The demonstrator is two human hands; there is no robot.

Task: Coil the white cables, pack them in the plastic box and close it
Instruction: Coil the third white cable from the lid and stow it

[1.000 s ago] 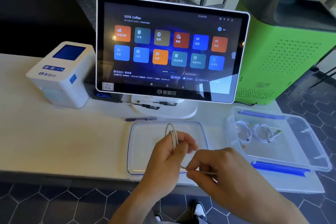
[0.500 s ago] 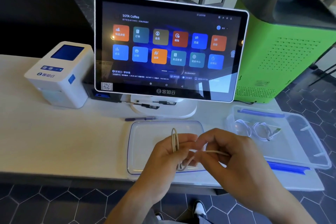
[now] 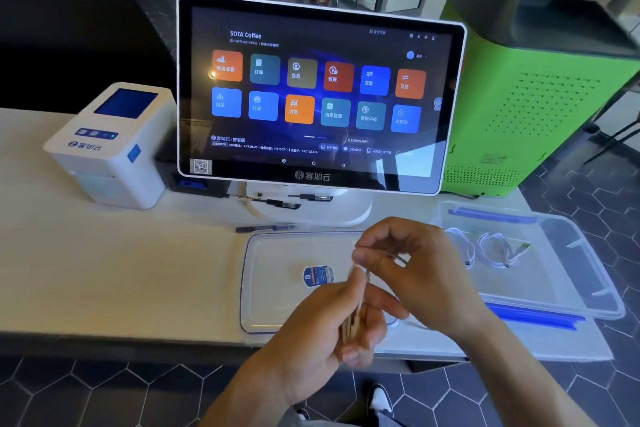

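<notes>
Since a second ago the right hand (image 3: 412,270) has lifted its pinched cable end up and over the bundle, wrapping it. Behind, the tabletop (image 3: 121,270) carries the plastic box (image 3: 588,291) at right, two coiled cables (image 3: 491,250) inside, its lid (image 3: 277,288) lying centre. The left hand (image 3: 332,333) grips the white cable (image 3: 356,308) bundle upright over the lid. Coiling seems nearly done; next, tuck the tail, then reach right to the box.
</notes>
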